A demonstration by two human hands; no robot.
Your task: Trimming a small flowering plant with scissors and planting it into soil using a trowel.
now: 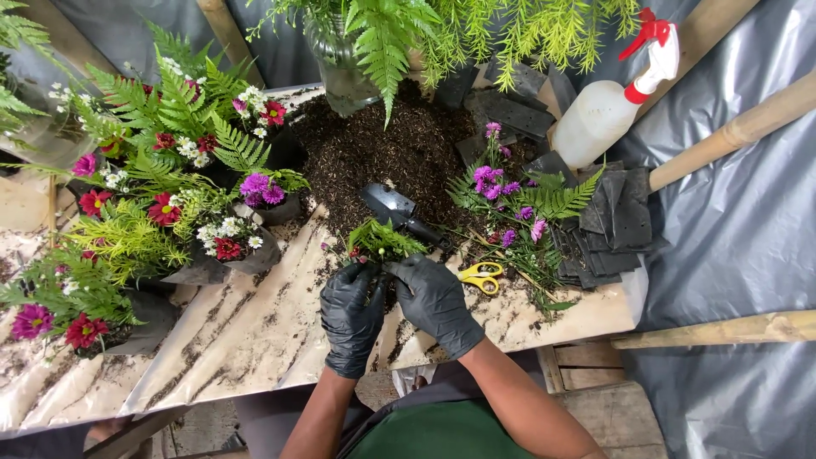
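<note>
Hands (393, 299) around fern bundle (380, 240)

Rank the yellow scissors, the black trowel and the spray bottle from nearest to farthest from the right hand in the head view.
From the right hand:
1. Yellow scissors, just right of it.
2. Black trowel, above it at the soil's edge.
3. Spray bottle, far upper right.

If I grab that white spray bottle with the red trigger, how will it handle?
The spray bottle already leans tilted against dark planting bags, so it probably tips easily. Its smooth plastic may be slippery, more so for soil-dusted gloves like those on the right hand. How full it is cannot be told, so weight is uncertain.
</note>
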